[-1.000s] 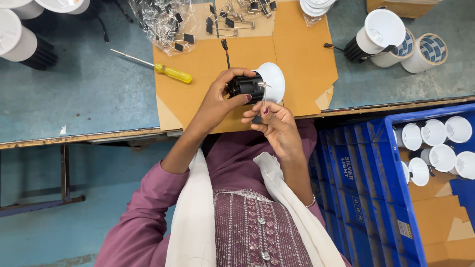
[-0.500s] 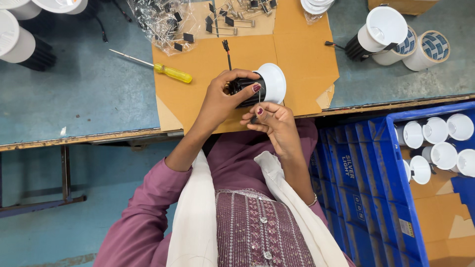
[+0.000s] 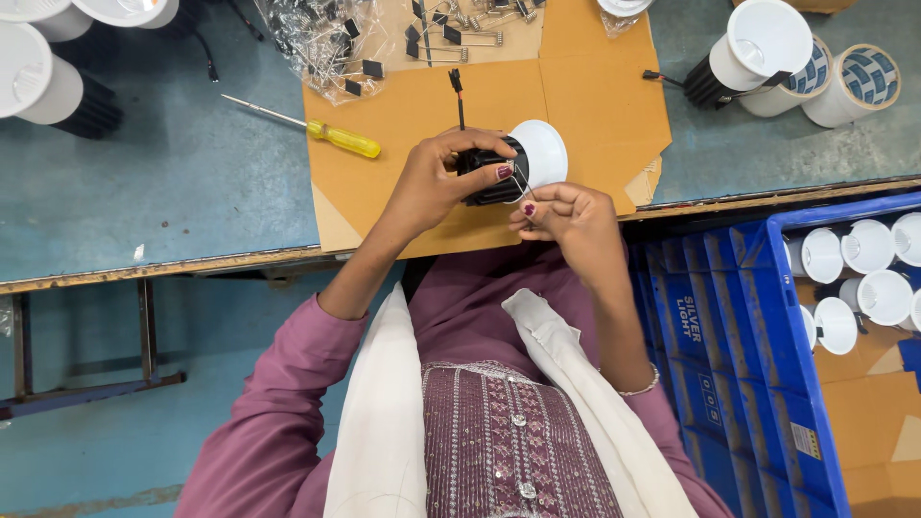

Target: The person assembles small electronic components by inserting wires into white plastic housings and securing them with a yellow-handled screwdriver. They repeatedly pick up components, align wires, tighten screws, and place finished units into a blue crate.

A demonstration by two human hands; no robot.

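black-bodied white-rimmed downlight (image 3: 513,165) on its side

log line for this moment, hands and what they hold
left hand: grips black-and-white lamp | right hand: pinches thin wire clip at lamp | under: cardboard sheet

A yellow-handled screwdriver (image 3: 331,134) lies on the table (image 3: 144,192) just left of the cardboard sheet (image 3: 576,86). Beyond the sheet's far edge sits a clear bag of wire clips (image 3: 321,43). Right of the sheet, a blue crate (image 3: 729,384) holds white lamp housings (image 3: 863,264).

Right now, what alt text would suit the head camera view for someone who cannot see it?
Seen from above, a person's left hand grips a black and white lamp fitting over a cardboard sheet while the right hand pinches a thin wire spring at it. A yellow screwdriver lies nearby.
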